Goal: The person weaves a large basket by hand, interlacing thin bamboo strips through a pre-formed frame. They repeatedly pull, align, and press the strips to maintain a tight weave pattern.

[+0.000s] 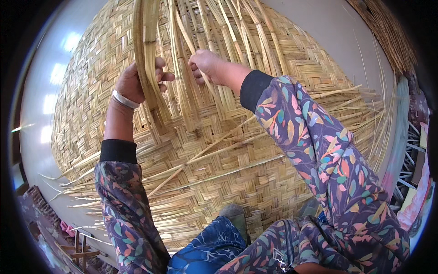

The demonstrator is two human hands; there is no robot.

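Observation:
A large mat (237, 182) of woven straw-coloured reed strips lies on the floor beneath me. My left hand (127, 86), a pale bangle at its wrist, is closed around a bundle of raised reed strips (145, 36); the strips bend up and away over its palm, and its fingertips show on their right side. To its right, my right hand (207, 66) pinches a narrow reed strip (183, 32) with curled fingers. Several loose strips (223, 23) run between and beyond both hands, unwoven at this stretch. A few strips lie crosswise on the weave nearer to me.
Smooth grey floor (319, 20) borders the mat. Loose strip ends (374, 118) fan out at its right edge, and others stick out at the left. A brown bundle of stalks (388, 32) lies at the far right. My shod foot (233, 214) rests on the mat.

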